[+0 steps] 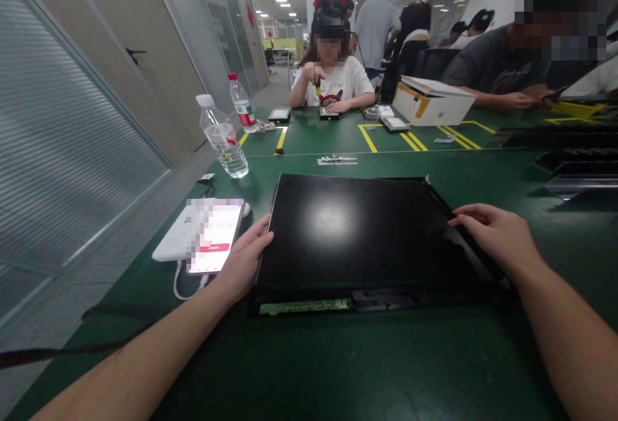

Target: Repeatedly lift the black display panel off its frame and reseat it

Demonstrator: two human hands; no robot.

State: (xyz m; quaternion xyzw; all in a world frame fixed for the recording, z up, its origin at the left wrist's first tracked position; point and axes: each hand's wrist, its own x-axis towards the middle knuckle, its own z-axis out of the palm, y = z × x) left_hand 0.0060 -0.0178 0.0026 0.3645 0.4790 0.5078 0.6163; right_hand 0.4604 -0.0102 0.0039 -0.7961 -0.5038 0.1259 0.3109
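In the head view a black LCD panel (357, 234) lies over a black frame (434, 302) on the green table. Its left side is raised a little off the frame. A strip of green circuit board (304, 307) shows along the frame's near side. My left hand (248, 255) is closed on the panel's left edge, thumb on top. At the right edge, my right hand (497, 231) pinches with thumb and fingertips. Those fingers partly hide the edge between them.
A phone (217, 237) on a charging cable rests against a white device (168, 241) left of my left hand. Two water bottles (224, 141) stand behind. Across the table a person works on a hard drive (329, 112); a white box (434, 102) sits to the right.
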